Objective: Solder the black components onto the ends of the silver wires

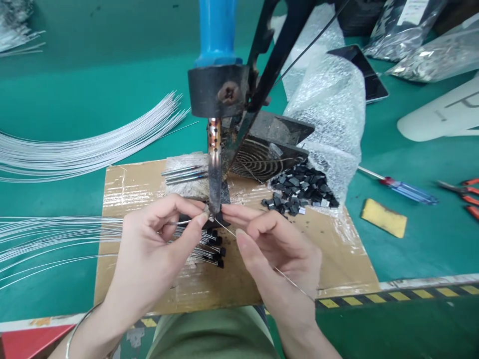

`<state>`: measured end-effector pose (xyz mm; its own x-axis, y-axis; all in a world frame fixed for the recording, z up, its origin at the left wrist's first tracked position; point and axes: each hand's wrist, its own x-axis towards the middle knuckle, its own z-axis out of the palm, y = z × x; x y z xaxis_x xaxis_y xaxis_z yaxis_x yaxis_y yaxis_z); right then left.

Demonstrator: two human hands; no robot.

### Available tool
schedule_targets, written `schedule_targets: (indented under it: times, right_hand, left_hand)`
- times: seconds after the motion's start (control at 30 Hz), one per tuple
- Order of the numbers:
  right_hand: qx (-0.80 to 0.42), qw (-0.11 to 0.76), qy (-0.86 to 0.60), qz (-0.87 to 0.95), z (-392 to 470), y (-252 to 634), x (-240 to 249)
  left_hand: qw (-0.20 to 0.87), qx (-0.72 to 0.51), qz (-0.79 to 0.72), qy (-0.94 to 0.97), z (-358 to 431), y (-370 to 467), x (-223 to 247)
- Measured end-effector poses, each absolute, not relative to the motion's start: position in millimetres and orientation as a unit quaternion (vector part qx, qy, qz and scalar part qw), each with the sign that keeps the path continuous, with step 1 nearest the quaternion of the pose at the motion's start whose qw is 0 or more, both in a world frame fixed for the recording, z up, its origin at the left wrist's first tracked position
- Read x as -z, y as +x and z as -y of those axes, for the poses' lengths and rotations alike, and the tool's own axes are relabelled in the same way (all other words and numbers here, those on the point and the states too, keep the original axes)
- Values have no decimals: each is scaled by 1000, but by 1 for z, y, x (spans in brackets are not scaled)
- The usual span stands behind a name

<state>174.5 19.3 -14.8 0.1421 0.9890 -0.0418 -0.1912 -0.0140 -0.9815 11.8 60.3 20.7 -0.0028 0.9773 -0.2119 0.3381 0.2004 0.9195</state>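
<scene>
A soldering iron [214,174] with a blue handle is clamped upright, its tip pointing down between my hands. My left hand [157,249] is closed in a pinch on a thin grey-white cable [183,221], holding its end by the iron's tip. The small part at those fingertips is mostly hidden. My right hand [277,249] pinches a strand of solder wire [226,228], which runs from the tip back across the palm. Below the tip, several cables with black connectors [217,249] lie on the cardboard [322,264].
Black connector pieces [299,187] spill from a bubble-wrap bag [329,109]. Behind the iron stands a black fan [258,157]. At left lies a cable bundle [112,144]. On the right are a yellow sponge [383,218], a screwdriver [407,191], pliers [464,192] and a white cup [437,117].
</scene>
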Motion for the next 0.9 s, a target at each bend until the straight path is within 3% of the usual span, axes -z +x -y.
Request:
schedule_targets:
  times: [0.9]
  right_hand:
    - [-497,566,-505,420,-18,174,16]
  left_hand:
    - [468,-353,-611,532,-58,12,-20]
